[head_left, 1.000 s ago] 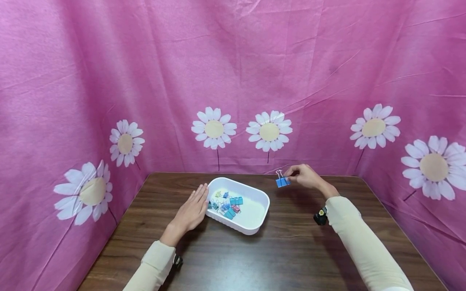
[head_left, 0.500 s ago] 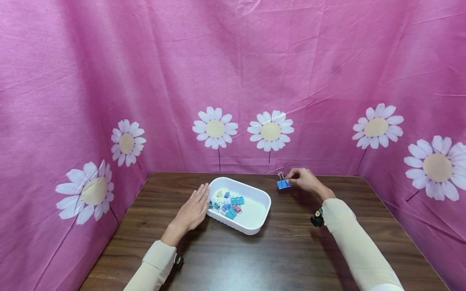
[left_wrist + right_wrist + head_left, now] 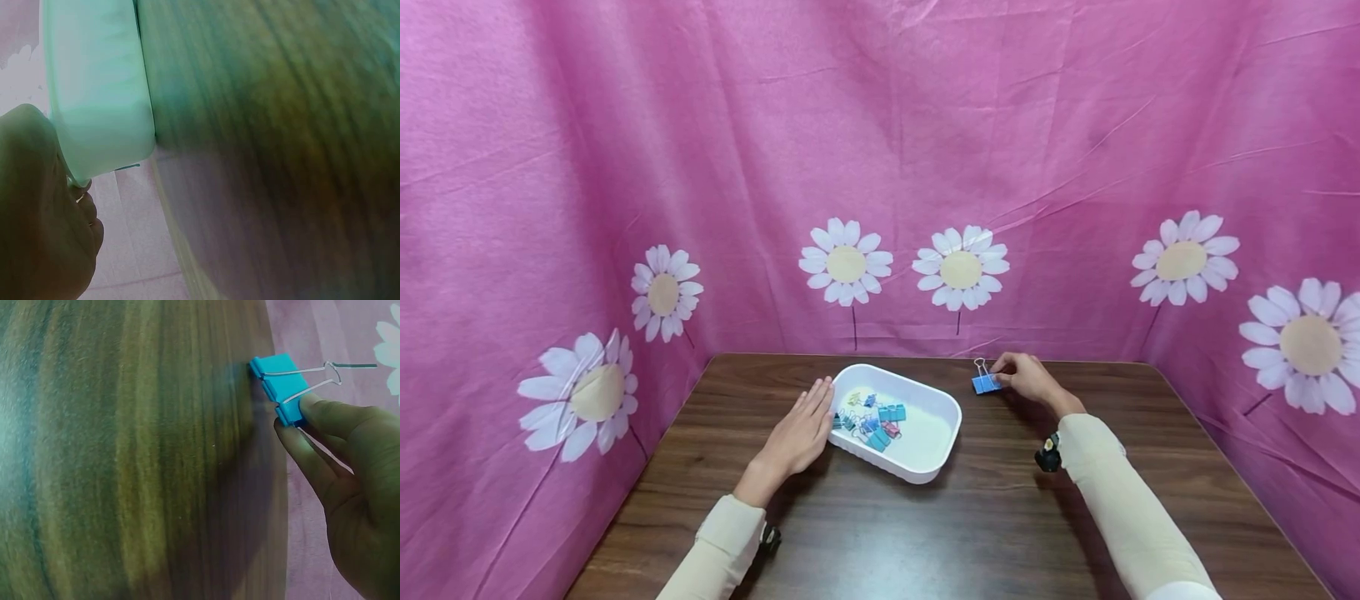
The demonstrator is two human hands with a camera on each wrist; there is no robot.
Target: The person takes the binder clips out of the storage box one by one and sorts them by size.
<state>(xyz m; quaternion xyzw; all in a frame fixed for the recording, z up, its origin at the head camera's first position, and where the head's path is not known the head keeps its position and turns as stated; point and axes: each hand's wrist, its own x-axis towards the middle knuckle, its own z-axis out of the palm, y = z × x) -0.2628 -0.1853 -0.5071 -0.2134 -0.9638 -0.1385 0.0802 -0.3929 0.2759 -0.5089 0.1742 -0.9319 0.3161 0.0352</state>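
Observation:
My right hand (image 3: 1027, 377) pinches a blue binder clip (image 3: 985, 382) low over the wooden table (image 3: 985, 517) near its far edge, right of the tray. In the right wrist view the blue binder clip (image 3: 279, 387) sits between thumb and fingers (image 3: 325, 415), its wire handles pointing away. My left hand (image 3: 797, 433) lies flat with straight fingers against the left side of a white plastic tray (image 3: 936, 462). Several binder clips (image 3: 872, 421), mostly blue with some pink and yellow, lie inside the tray. The left wrist view shows the tray's wall (image 3: 100, 94) beside my hand (image 3: 44, 219).
Pink cloth with white daisies (image 3: 958, 268) hangs close behind the table and along both sides. Bare wood spreads in front of the tray and to the right of my right forearm (image 3: 1120, 508).
My right hand has lowered the blue clip toward the table surface, staying right of the tray. The left hand has stayed against the tray.

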